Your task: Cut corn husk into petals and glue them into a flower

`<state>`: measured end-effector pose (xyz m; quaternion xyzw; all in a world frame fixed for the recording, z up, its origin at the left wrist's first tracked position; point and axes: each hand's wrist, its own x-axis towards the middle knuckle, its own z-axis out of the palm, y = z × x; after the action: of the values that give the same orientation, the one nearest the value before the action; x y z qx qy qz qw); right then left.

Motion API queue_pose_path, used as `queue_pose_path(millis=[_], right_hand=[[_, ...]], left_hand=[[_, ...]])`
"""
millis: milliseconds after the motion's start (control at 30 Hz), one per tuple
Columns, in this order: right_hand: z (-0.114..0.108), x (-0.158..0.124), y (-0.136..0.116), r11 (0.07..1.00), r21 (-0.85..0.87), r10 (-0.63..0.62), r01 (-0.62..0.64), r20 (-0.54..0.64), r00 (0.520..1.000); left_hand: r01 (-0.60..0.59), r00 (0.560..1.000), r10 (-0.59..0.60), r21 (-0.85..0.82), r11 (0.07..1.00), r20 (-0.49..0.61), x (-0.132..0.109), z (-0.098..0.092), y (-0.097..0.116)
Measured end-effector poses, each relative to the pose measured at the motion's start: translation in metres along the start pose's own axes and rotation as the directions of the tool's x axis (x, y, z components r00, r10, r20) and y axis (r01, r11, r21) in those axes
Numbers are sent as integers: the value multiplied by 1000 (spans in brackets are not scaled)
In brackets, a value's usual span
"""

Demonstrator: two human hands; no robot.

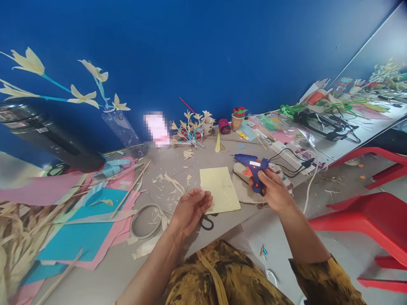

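My right hand (276,187) is wrapped round the handle of a blue glue gun (254,164) with an orange trigger; its nozzle points left, above the table. Over the lower left edge of a pale yellow sheet (221,186) is my left hand (192,206), with fingers curled in and the thumb against them. Whatever it may hold is too small or hidden to make out. Just below that hand, the dark handle of scissors (207,223) pokes out. Under the glue gun lies a flat beige pad (243,186).
Husk-like flowers (190,127) with blue stems stand near the blue wall. At left are a clear bottle (122,129), a dark flask (47,135) and blue and pink sheets (92,224). A power strip (288,156) with cables lies at right, near red stools (372,216).
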<state>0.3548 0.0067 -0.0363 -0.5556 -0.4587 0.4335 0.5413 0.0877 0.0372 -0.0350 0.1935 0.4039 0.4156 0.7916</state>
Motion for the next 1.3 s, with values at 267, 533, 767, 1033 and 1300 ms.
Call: queue_pose_path(millis=[267, 533, 767, 1033, 1300], right_hand=[[11, -6, -9, 983, 137, 68, -119, 329, 942], [8, -3, 0, 998, -59, 22, 1, 389, 921], [16, -10, -16, 920, -309, -18, 240, 580, 814], [20, -12, -17, 893, -398, 60, 210, 567, 822], [19, -13, -18, 857, -443, 32, 262, 554, 832]], left_hand=[[-83, 996, 85, 124, 989, -15, -2, 9, 7], [-146, 987, 157, 200, 969, -42, -3, 10, 8], [-101, 993, 112, 233, 967, -33, -3, 16, 9], [-100, 992, 112, 187, 977, -56, -3, 15, 7], [-108, 990, 124, 193, 975, -72, -5, 15, 8]])
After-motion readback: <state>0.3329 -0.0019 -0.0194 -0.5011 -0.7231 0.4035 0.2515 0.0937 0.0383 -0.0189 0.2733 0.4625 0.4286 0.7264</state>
